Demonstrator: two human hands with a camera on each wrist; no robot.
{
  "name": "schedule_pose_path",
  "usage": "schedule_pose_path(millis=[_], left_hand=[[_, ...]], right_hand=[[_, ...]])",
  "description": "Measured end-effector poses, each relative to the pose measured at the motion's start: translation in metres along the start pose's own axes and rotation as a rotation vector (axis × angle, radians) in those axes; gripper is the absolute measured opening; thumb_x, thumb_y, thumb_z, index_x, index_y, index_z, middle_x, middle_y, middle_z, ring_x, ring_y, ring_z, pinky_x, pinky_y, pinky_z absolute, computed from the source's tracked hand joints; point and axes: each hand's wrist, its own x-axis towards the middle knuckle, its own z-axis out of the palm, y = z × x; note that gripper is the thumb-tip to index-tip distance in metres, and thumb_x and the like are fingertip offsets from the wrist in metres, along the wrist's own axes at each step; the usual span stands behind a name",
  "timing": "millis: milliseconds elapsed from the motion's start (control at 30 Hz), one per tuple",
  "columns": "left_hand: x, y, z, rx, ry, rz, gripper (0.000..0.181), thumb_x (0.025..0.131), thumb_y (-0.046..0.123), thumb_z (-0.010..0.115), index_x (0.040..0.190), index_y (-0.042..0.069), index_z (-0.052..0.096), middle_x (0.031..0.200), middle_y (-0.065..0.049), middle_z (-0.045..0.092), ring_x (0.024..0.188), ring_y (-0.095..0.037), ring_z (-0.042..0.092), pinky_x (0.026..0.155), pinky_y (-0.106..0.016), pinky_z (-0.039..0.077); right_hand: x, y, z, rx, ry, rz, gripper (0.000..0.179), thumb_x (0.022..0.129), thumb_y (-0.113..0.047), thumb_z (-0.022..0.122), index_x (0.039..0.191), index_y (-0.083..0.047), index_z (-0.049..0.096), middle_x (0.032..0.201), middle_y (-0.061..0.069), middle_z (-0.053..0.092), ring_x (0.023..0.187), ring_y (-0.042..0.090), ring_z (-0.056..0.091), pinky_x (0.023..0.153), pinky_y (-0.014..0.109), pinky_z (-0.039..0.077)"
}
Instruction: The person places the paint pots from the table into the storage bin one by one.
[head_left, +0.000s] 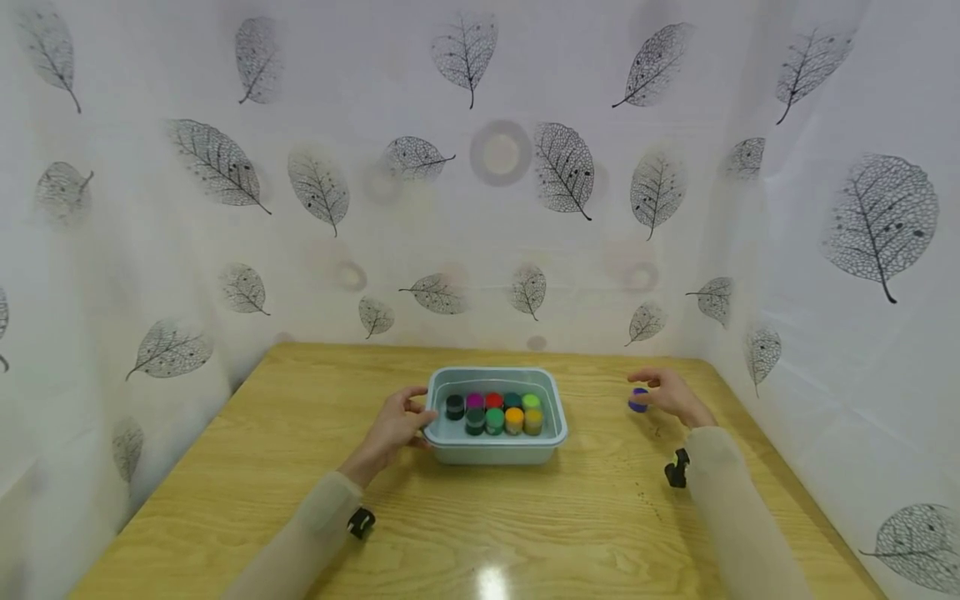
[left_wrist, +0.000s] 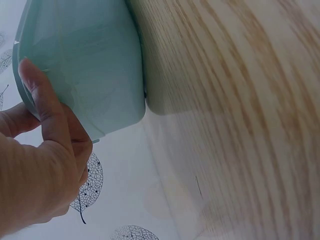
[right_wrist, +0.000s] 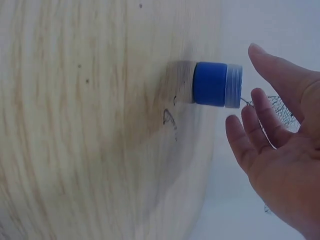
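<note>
A light blue-green plastic box (head_left: 492, 455) stands on the table, with several small paint jars (head_left: 494, 420) in green, orange, red, purple and other colours inside. My left hand (head_left: 393, 423) grips the box's left rim; in the left wrist view its fingers (left_wrist: 50, 112) lie on both sides of the edge. Off to the right, a blue paint jar (right_wrist: 210, 84) with a clear cap stands upright on the wood. Beside and above that jar is my right hand (head_left: 672, 397), thumb and fingers spread apart. A gap shows between them and the jar in the right wrist view.
The wooden table (head_left: 315, 392) has small dark marks (head_left: 648, 500) near the right forearm. A white curtain (head_left: 480, 233) printed with leaves hangs behind the table and along both sides.
</note>
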Motion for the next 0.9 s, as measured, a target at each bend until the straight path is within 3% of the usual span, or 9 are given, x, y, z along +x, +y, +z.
schedule_pose_path(millis=[167, 333, 900], left_hand=[[0.0072, -0.0103, -0.0004, -0.004, 0.019, -0.003, 0.054, 0.092, 0.0, 0.064, 0.142, -0.001, 0.043, 0.101, -0.014, 0.05, 0.071, -0.02, 0.059, 0.053, -0.033, 0.06], [0.0072, -0.0113, -0.0007, -0.007, 0.024, 0.0, 0.053, 0.092, 0.0, 0.063, 0.141, -0.001, 0.044, 0.1, -0.014, 0.05, 0.071, -0.019, 0.059, 0.052, -0.032, 0.059], [0.0082, -0.0123, -0.0006, -0.013, 0.021, -0.005, 0.052, 0.092, 0.0, 0.063, 0.141, 0.0, 0.044, 0.1, -0.014, 0.05, 0.068, -0.018, 0.059, 0.053, -0.031, 0.059]], right_hand=[[-0.0009, 0.0062, -0.002, 0.037, -0.028, 0.023, 0.048, 0.092, -0.011, 0.067, 0.134, 0.009, 0.051, 0.137, 0.034, 0.046, 0.119, 0.047, 0.048, 0.094, 0.049, 0.052], [-0.0022, 0.0077, -0.0021, 0.056, -0.05, 0.017, 0.049, 0.091, -0.007, 0.068, 0.133, 0.011, 0.051, 0.135, 0.034, 0.049, 0.116, 0.046, 0.052, 0.092, 0.044, 0.054], [0.0007, 0.0045, 0.0073, 0.027, -0.066, 0.003, 0.047, 0.085, -0.004, 0.072, 0.127, 0.01, 0.057, 0.125, 0.03, 0.059, 0.107, 0.037, 0.06, 0.091, 0.042, 0.055]])
